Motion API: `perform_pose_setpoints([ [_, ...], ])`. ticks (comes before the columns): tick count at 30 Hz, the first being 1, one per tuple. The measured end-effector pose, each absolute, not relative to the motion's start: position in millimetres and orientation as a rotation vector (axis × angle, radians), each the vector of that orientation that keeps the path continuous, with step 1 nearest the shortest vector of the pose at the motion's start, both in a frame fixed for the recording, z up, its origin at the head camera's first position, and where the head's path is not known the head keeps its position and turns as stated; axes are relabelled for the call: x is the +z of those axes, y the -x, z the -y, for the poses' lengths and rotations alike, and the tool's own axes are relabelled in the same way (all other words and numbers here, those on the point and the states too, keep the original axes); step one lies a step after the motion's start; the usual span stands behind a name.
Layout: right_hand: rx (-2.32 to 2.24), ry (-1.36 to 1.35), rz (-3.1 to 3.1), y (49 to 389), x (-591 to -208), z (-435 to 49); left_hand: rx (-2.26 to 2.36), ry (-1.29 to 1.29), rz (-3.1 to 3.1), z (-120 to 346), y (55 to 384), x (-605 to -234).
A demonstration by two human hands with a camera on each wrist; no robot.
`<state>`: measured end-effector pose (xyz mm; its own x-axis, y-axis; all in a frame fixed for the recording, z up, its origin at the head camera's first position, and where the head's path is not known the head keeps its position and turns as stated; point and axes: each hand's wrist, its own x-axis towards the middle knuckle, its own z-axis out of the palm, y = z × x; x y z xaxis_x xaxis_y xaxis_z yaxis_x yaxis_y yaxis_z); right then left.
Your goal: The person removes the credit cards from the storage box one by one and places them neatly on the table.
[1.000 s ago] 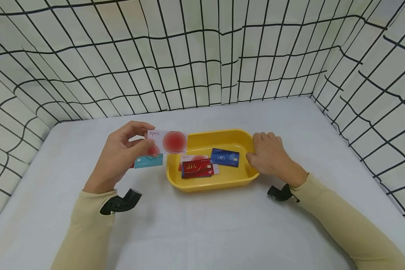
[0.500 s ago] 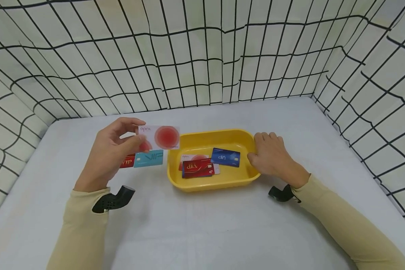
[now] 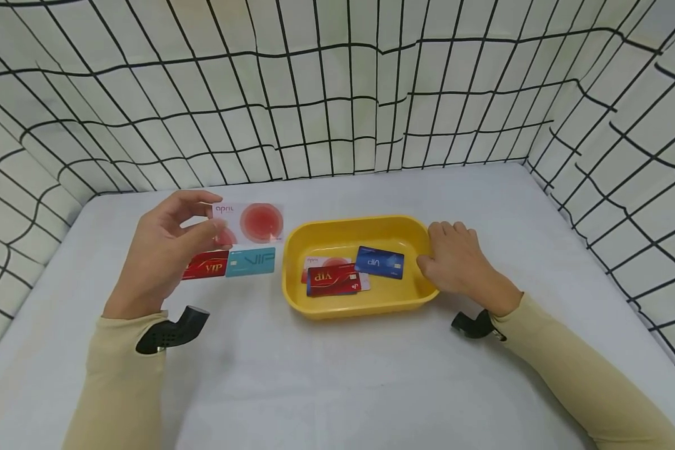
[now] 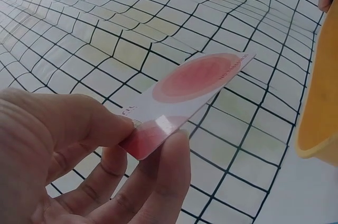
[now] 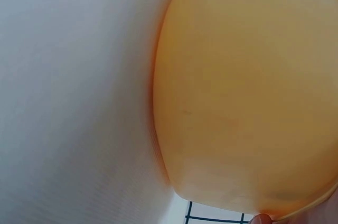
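My left hand [image 3: 160, 250] pinches a white card with red circles [image 3: 253, 223] between thumb and fingers, holding it above the table left of the yellow tray [image 3: 365, 307]. In the left wrist view the card [image 4: 200, 78] slants away from the fingertips. Below it on the table lie a red VIP card [image 3: 210, 265] and a teal VIP card [image 3: 250, 262], side by side. My right hand [image 3: 455, 259] grips the tray's right end by the rim. Inside the tray lie a blue VIP card [image 3: 379, 262] and a red VIP card [image 3: 333, 279], which partly covers another white-and-red card [image 3: 322, 261].
A white cloth covers the table [image 3: 337, 387]. White walls with a black grid [image 3: 315, 106] rise at the back and both sides. The right wrist view shows mostly the tray's outer wall [image 5: 243, 86].
My left hand has moved left with the white card, away from the tray, uncovering the red and teal cards on the table. My right hand stays at the tray's right end.
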<state>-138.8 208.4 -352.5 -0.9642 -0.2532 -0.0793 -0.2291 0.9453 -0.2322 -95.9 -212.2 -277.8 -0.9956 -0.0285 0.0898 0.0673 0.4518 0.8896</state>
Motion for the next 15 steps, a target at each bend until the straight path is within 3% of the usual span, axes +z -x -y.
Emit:
perform_pose_setpoints([
  [15, -0.351, 0.372, -2.979, 138.1, -351.1, -208.5, -1.864, 0.054, 2.424, 232.3, 102.5, -285.2],
])
